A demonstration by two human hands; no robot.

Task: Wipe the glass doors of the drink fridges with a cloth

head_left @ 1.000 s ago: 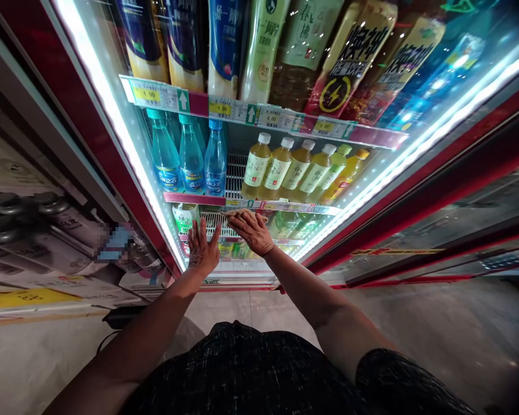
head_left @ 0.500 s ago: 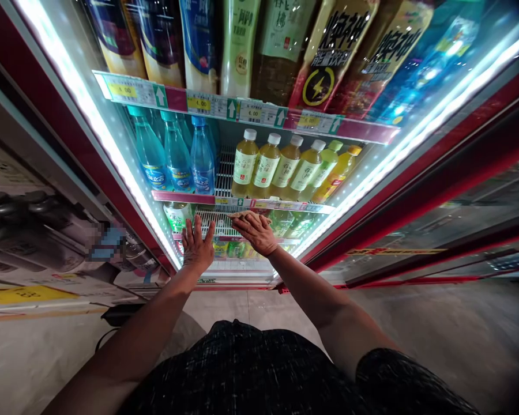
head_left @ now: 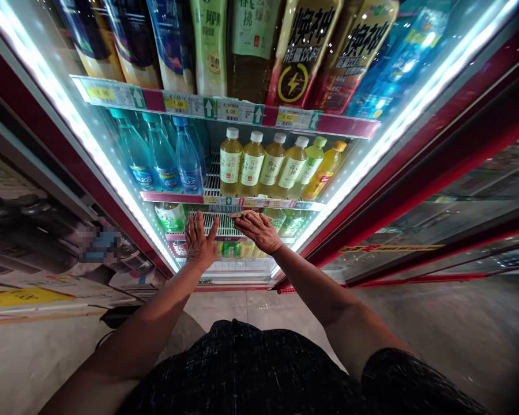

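Note:
My left hand is raised before the lower shelf of a lit drinks fridge, fingers spread and nothing in them. Beside it, my right hand lies over a tan cloth, whose edge shows past the fingertips. Both hands are near the wire lower shelf; whether they touch it I cannot tell. A green-labelled bottle stands left of my left hand. Behind my right wrist are partly hidden green bottles. Above the hands runs the middle shelf's price strip.
The middle shelf bears blue bottles at left and yellow tea bottles at right. Large bottles fill the shelf above its price rail. Light strips and red frames flank the fridge. Dark-capped bottles lie at far left.
The view has shifted slightly, so the upper shelves appear further left. My right hand remains on the cloth and has moved little; my left hand stays spread.

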